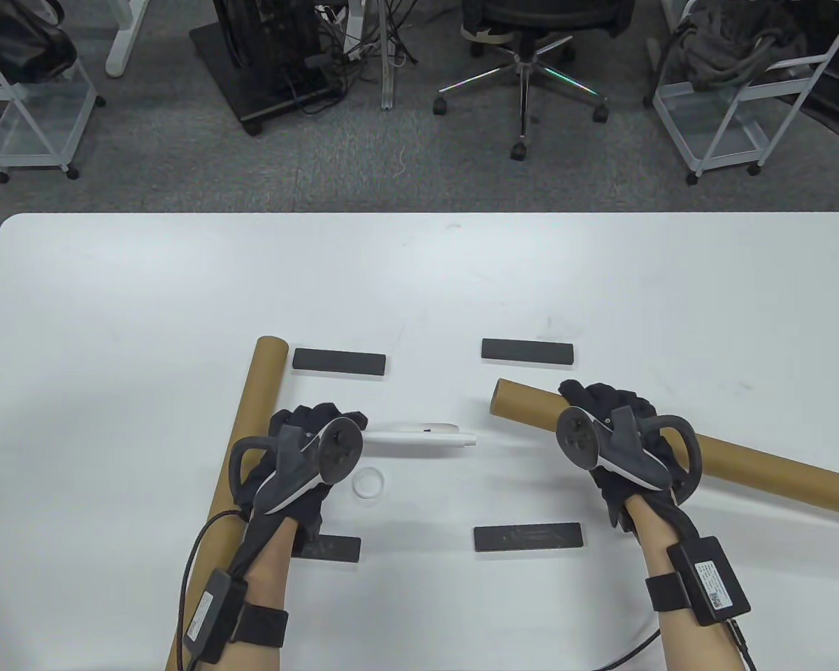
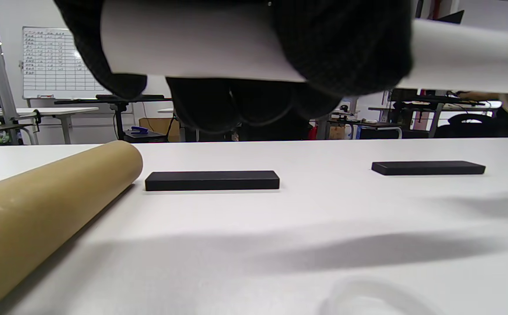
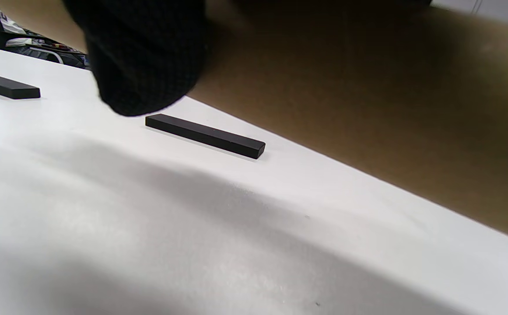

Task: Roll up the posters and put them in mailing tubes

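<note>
My left hand [image 1: 307,447] grips a rolled white poster [image 1: 423,438] and holds it above the table, its free end pointing right; the left wrist view shows my fingers [image 2: 345,48] wrapped around the roll [image 2: 201,43]. My right hand [image 1: 612,437] grips a brown mailing tube [image 1: 741,465], whose open end [image 1: 495,398] faces the poster's tip, a short gap apart. In the right wrist view the tube [image 3: 367,109] is lifted off the table. A second brown tube [image 1: 241,433] lies on the table at my left, also in the left wrist view [image 2: 39,210].
Several black bar weights lie on the white table: two at the back [image 1: 339,361] [image 1: 528,351], two in front [image 1: 528,537] [image 1: 332,549]. A white ring [image 1: 368,484] lies below the poster. Chair and carts stand beyond the table's far edge.
</note>
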`<state>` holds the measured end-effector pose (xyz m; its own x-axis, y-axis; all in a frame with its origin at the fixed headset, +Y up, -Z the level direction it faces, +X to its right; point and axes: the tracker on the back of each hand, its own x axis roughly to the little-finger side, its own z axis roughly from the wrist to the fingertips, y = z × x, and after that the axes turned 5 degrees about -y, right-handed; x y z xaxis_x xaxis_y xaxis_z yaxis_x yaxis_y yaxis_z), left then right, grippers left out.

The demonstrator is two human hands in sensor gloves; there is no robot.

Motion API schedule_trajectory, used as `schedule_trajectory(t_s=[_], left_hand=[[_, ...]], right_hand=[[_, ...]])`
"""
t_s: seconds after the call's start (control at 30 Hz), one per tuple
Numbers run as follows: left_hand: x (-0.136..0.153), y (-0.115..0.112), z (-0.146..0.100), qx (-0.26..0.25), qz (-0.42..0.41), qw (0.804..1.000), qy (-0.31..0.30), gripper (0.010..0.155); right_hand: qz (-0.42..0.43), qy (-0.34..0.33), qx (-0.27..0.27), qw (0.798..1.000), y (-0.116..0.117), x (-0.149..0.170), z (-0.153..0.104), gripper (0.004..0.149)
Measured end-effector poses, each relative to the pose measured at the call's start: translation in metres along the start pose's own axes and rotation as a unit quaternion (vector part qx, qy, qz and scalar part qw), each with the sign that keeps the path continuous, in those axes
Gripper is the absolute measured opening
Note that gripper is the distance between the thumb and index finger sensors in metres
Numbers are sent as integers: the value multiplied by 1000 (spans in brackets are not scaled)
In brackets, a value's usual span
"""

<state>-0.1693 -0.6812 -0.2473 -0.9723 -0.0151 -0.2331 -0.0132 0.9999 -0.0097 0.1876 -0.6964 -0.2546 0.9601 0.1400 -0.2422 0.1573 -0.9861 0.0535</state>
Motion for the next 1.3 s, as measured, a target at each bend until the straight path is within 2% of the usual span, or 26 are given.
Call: schedule_trajectory(t_s=[0.13, 0.5, 0.87, 1.03, 1.3], left_hand=[[7, -1, 0, -10, 11, 1000, 15, 52], [6, -2, -1, -21, 20, 999, 17, 52], [-15, -1, -1, -18, 31, 999, -17, 52], [-32, 0, 1, 1, 30, 998, -46, 52], [-59, 3, -1, -25, 7, 997, -77, 54]], right_hand=[[-5, -12, 6, 1000, -3, 0, -3, 81], [-63, -67, 20, 996, -8, -34, -14, 80], [-75, -84, 31, 993, -11, -47, -17, 81], [-62, -87, 42, 993, -17, -52, -17, 81], [-39, -96, 65, 992, -26, -58, -20, 80]])
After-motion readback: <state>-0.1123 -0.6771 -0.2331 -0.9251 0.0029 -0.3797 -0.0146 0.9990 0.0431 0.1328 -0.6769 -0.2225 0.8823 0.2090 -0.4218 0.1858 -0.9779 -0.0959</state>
